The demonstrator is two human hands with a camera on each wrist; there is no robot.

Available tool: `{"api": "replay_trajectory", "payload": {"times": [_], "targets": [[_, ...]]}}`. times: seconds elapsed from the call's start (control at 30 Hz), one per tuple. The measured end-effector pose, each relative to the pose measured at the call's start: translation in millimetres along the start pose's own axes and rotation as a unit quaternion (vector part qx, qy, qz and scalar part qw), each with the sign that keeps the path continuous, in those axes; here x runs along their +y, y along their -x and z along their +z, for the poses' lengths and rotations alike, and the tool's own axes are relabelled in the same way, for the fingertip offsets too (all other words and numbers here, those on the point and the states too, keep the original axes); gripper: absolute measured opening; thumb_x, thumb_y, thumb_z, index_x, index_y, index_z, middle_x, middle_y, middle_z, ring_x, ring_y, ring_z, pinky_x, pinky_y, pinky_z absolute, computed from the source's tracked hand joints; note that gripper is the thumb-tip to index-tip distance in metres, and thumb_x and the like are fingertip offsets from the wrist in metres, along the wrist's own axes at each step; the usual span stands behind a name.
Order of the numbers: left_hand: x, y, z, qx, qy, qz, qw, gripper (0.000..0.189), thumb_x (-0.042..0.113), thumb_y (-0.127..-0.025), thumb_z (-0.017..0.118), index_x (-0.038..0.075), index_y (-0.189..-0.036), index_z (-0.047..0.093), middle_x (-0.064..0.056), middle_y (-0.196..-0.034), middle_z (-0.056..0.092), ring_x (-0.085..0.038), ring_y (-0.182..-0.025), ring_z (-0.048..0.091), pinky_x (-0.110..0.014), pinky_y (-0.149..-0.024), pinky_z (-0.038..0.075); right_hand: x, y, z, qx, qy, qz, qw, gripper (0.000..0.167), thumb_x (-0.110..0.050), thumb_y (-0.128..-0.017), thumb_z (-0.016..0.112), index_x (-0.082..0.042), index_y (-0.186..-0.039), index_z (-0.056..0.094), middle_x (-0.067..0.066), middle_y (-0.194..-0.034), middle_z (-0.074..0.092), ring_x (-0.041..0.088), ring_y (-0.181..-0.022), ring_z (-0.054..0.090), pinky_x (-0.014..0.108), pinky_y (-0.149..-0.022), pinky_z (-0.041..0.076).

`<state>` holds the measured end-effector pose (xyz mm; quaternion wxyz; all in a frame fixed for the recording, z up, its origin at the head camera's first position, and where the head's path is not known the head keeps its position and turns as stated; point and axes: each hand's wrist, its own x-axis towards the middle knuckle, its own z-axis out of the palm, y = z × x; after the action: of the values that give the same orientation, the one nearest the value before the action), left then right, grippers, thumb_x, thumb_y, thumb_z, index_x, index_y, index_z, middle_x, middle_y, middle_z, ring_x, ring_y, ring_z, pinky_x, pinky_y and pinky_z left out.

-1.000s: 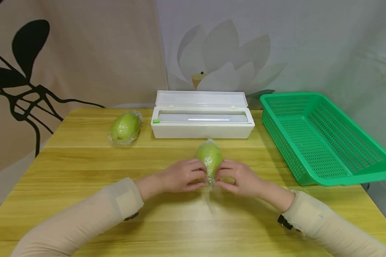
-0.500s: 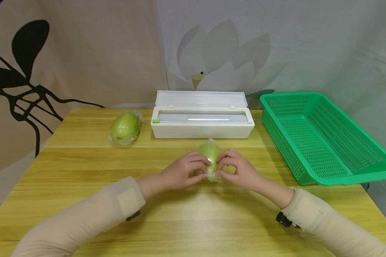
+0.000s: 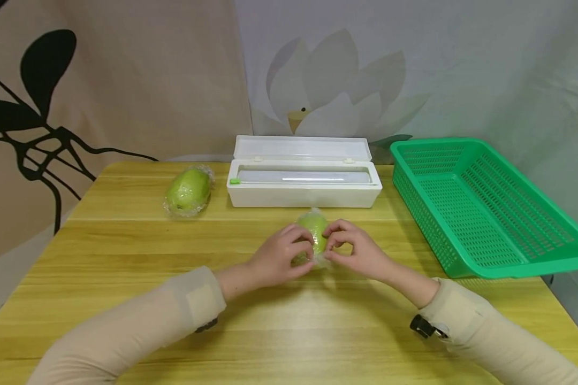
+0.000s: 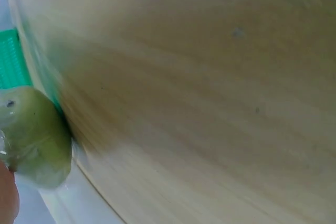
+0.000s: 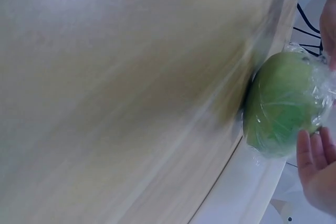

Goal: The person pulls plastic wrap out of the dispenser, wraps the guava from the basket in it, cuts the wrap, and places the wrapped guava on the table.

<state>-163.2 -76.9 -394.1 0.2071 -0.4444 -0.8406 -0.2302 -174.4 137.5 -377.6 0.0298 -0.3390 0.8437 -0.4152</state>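
In the head view a green mango-like fruit (image 3: 319, 239) wrapped in clear cling film (image 3: 321, 262) lies at the table's middle, between both hands. My left hand (image 3: 283, 254) is curled at its left side, thumb and fingers pinching the film at its near end. From the right, my right hand (image 3: 358, 251) pinches the film between thumb and forefinger, its other fingers bent against the fruit. The right wrist view shows crinkled film bunched on the wrapped fruit (image 5: 281, 103). A second wrapped green fruit (image 3: 188, 191) lies farther back on the left.
A white cling film box (image 3: 303, 197) stands behind the fruit, its lid raised and a roll inside. To the right is a green plastic basket (image 3: 455, 256) by the table edge. Patterned cloth (image 3: 173, 80) hangs behind the wooden table (image 3: 289, 331).
The loose film tail hanging toward the near side has been folded up against the fruit. Both hands have moved slightly upward and away from the body along it.
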Motion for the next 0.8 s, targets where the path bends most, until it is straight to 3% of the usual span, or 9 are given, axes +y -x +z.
{"api": "replay_trajectory", "payload": {"times": [0.17,0.27,0.37,0.47,0.53,0.6,0.67,0.73,0.8], "targets": [[4.1,-1.5,1.5,-0.001,0.006,-0.032,0.9995,0.017,0.018,-0.073,0.075,0.015,-0.071,0.058,-0.002,-0.096,0.059,-0.016,-0.092,0.053,-0.026,-0.083,0.05,-2.8,-2.8,0.6,0.009,-0.008,0.04,0.9991,0.009,-0.004,-0.08,0.07,-0.006,-0.085,0.063,0.011,-0.105,0.06,0.023,-0.095,0.057,0.036,-0.078,0.053],[7.4,-3.8,2.2,-0.004,0.005,-0.058,0.9983,0.02,0.023,-0.074,0.075,0.015,-0.068,0.057,-0.001,-0.095,0.058,-0.015,-0.091,0.053,-0.027,-0.082,0.049,-5.2,-5.7,2.7,0.02,-0.023,0.072,0.997,0.024,-0.002,-0.078,0.07,-0.002,-0.1,0.06,0.012,-0.103,0.06,0.024,-0.095,0.056,0.037,-0.078,0.054],[9.2,-4.9,2.9,0.0,0.022,-0.089,0.9958,0.021,0.022,-0.076,0.075,0.015,-0.066,0.057,0.0,-0.093,0.057,-0.015,-0.089,0.052,-0.026,-0.08,0.049,-6.6,-7.8,4.6,0.029,-0.03,0.11,0.9931,0.04,-0.003,-0.078,0.071,0.001,-0.114,0.054,0.016,-0.11,0.055,0.028,-0.1,0.054,0.04,-0.081,0.053],[9.6,-4.5,3.0,0.001,0.068,-0.133,0.9888,0.018,0.017,-0.078,0.072,0.013,-0.068,0.058,-0.002,-0.094,0.056,-0.017,-0.091,0.051,-0.028,-0.079,0.049,-5.4,-9.4,6.2,0.025,-0.03,0.147,0.9884,0.056,-0.009,-0.079,0.073,0.002,-0.127,0.047,0.02,-0.122,0.046,0.033,-0.109,0.049,0.043,-0.086,0.052],[9.7,-4.0,3.1,-0.005,0.114,-0.176,0.9776,0.013,0.015,-0.078,0.072,0.011,-0.078,0.059,-0.004,-0.101,0.054,-0.02,-0.099,0.049,-0.031,-0.084,0.049,-3.4,-10.3,6.5,0.01,-0.033,0.164,0.9859,0.064,-0.013,-0.08,0.072,0.003,-0.134,0.041,0.023,-0.13,0.042,0.036,-0.114,0.047,0.043,-0.089,0.052],[9.9,-4.0,2.8,-0.014,0.163,-0.236,0.9579,0.023,0.014,-0.079,0.071,0.008,-0.096,0.058,-0.008,-0.114,0.048,-0.024,-0.11,0.044,-0.038,-0.092,0.046,-1.6,-11.5,6.4,-0.005,-0.035,0.168,0.9851,0.069,-0.014,-0.081,0.072,0.005,-0.137,0.037,0.024,-0.134,0.041,0.037,-0.117,0.046,0.043,-0.092,0.051],[10.1,-4.8,2.5,-0.023,0.21,-0.306,0.9284,0.047,0.015,-0.077,0.073,0.007,-0.118,0.05,-0.012,-0.129,0.039,-0.028,-0.122,0.036,-0.047,-0.1,0.042,-0.3,-12.8,6.0,-0.016,-0.036,0.165,0.9855,0.071,-0.015,-0.081,0.073,0.006,-0.138,0.037,0.025,-0.135,0.042,0.037,-0.117,0.047,0.042,-0.092,0.051],[10.2,-6.8,2.1,-0.033,0.263,-0.378,0.8869,0.071,0.017,-0.076,0.073,0.007,-0.135,0.035,-0.015,-0.14,0.028,-0.033,-0.128,0.032,-0.053,-0.104,0.037,0.0,-13.7,5.5,-0.023,-0.034,0.159,0.9865,0.07,-0.015,-0.08,0.073,0.007,-0.137,0.038,0.025,-0.134,0.043,0.036,-0.117,0.047,0.042,-0.092,0.051],[10.0,-9.1,2.1,-0.044,0.325,-0.438,0.837,0.084,0.017,-0.076,0.071,0.005,-0.144,0.023,-0.018,-0.147,0.024,-0.036,-0.132,0.031,-0.056,-0.107,0.032,0.1,-14.6,5.0,-0.025,-0.037,0.154,0.9871,0.069,-0.014,-0.08,0.073,0.007,-0.136,0.04,0.025,-0.132,0.044,0.036,-0.116,0.048,0.043,-0.092,0.051]]}}
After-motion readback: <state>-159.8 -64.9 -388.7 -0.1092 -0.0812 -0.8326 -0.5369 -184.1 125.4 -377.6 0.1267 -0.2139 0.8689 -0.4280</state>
